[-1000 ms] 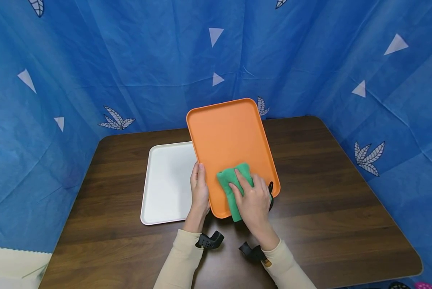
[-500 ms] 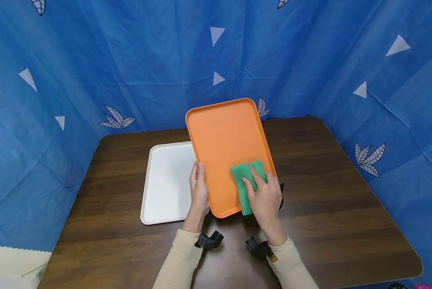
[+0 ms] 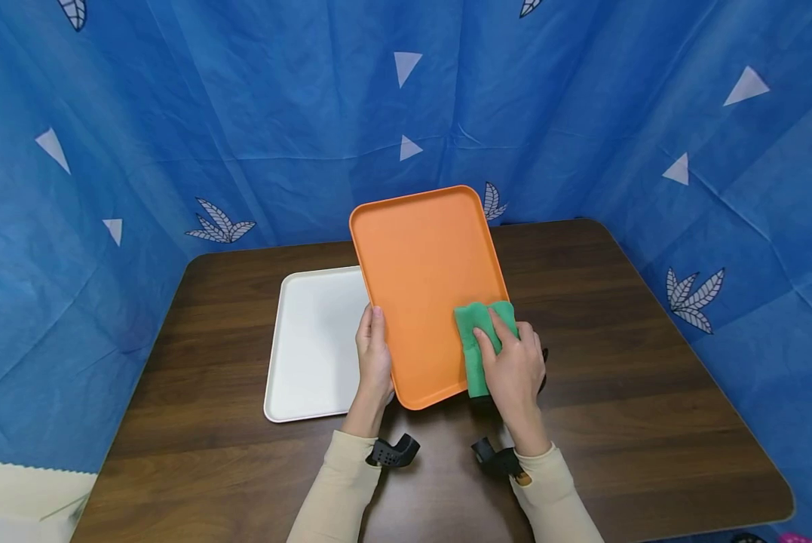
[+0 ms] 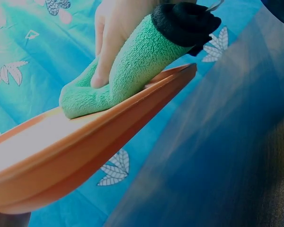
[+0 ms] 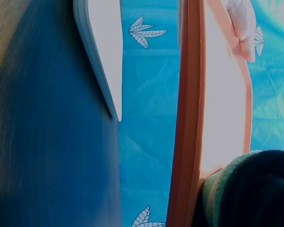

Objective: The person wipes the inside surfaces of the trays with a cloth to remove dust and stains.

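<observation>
An orange tray [image 3: 426,271] is held up off the table and tilted toward me. My left hand [image 3: 375,354] grips its left edge, thumb on the inner face and the other fingers behind. At the tray's lower right corner my right hand [image 3: 516,369] holds a folded green cloth [image 3: 475,351] against the surface. In the left wrist view the fluffy cloth [image 4: 137,66] is bunched under the right hand, with a black part [image 4: 184,23] at one end. The right wrist view shows the left thumb [image 5: 248,45] over the tray's far rim.
A white tray [image 3: 314,354] lies on the brown wooden table [image 3: 623,377] at the left, partly behind the orange one. A blue curtain [image 3: 297,113] with leaf and triangle prints surrounds the table's back and sides.
My right hand has slid the green cloth rightward across the orange tray to its right edge. The left hand and the tray have stayed nearly still.
</observation>
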Tool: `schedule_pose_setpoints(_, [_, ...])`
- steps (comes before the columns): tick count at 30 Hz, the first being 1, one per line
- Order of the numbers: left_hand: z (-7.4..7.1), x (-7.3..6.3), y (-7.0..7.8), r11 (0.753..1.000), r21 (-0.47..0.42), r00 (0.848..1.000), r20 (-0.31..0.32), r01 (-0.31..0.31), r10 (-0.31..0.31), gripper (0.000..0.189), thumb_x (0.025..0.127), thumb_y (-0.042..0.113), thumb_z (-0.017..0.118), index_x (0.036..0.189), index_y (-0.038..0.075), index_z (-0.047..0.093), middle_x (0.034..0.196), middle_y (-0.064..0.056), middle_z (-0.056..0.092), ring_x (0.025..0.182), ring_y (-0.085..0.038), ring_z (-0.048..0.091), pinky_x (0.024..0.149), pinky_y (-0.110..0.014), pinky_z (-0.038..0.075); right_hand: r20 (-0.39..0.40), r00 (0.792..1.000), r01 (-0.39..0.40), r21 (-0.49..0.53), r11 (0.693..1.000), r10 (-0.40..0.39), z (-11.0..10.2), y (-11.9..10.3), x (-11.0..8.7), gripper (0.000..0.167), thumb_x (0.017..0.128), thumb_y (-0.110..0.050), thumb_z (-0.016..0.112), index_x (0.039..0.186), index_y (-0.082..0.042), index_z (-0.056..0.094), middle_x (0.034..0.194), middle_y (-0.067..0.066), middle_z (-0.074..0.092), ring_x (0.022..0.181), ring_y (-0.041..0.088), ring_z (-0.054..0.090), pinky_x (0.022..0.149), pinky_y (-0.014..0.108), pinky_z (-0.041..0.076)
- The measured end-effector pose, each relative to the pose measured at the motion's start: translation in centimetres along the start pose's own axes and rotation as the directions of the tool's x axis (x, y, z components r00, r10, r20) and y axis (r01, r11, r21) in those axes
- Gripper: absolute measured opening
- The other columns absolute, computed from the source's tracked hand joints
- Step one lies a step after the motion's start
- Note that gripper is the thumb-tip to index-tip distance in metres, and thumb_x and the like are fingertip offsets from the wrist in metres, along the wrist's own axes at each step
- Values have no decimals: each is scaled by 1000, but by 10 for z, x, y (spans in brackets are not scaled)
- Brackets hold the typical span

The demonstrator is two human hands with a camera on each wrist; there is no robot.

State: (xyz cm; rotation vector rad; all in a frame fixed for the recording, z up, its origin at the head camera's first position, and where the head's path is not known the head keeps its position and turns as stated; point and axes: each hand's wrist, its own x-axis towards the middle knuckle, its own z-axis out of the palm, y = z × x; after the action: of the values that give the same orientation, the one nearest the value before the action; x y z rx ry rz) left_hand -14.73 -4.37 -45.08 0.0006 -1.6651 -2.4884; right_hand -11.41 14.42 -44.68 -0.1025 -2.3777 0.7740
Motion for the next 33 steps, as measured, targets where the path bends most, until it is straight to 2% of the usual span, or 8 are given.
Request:
schedule_pose_setpoints(11, [-2,0,-1,1000,-3,1000,1,-3,3,53,101,52,41,137,14,48,109,-1,57,97,-14,58,81,-25,49,-3,1000,-10,1,1000,10,1,-4,-4,44,84,-30,77,123,-11,69,99,23,62,81,35,57,61,48,48])
schedule_pose_setpoints(19, [-2,1,-1,1000,-13,1000,11,-5,5,51,102,50,40,137,15,48,110,-2,58,98,-15,59,80,-26,50,-3,999,33,3,999,-33,4,-11,-12,44,83,-30,78,122,-11,70,98,22,62,78,34,57,60,47,49])
schedule_pose_setpoints(24, [-3,0,-1,1000,-21,1000,18,-3,3,52,101,52,41,138,15,47,111,-3,58,99,-16,59,80,-26,51,-19,997,79,1,997,-79,7,-18,-17,43,81,-30,80,119,-11,72,91,21,62,76,33,56,58,45,48])
schedule_pose_setpoints(33, [-2,1,-1,999,-41,1000,4,-8,8,50,102,48,41,135,11,48,112,-2,58,101,-15,60,83,-25,52,13,991,130,-4,991,-130,11,-33,-27,44,81,-32,80,120,-14,71,85,16,59,74,28,53,57,40,46])
